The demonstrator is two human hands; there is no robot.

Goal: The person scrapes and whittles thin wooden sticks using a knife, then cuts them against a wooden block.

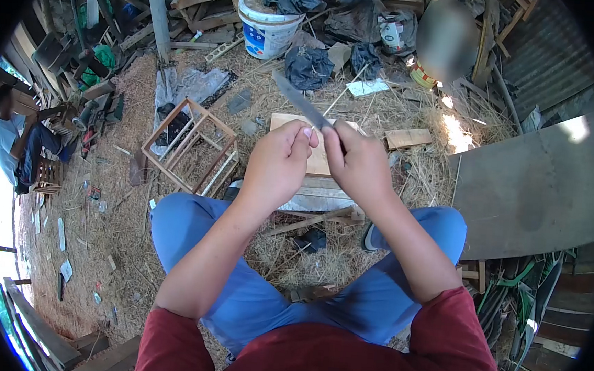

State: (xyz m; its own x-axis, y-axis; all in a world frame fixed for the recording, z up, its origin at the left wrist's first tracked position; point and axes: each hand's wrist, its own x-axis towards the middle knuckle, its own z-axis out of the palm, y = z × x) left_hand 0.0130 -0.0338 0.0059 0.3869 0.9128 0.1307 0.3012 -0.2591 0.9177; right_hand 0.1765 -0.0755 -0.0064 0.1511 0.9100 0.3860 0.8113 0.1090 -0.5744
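My right hand (pixel 362 164) is closed around the handle of a knife (pixel 299 99). Its long grey blade points up and to the left, passing just beyond my left fingers. My left hand (pixel 278 158) is closed right beside it, thumb pressed against the fingers. A small pale tip shows at that thumb, but what the hand grips is mostly hidden. Below both hands lies a light wooden block (pixel 318 165) between my knees. A thin pale stick (pixel 332 104) shows behind the blade; whether it is held I cannot tell.
A small wooden frame (pixel 208 119) stands on the straw-covered ground at left. Beyond are a white bucket (pixel 266 38) and black plastic bags (pixel 308 69). A wood offcut (pixel 408 138) lies right of the block, near a large grey sheet (pixel 531 181). Another person (pixel 11 134) sits far left.
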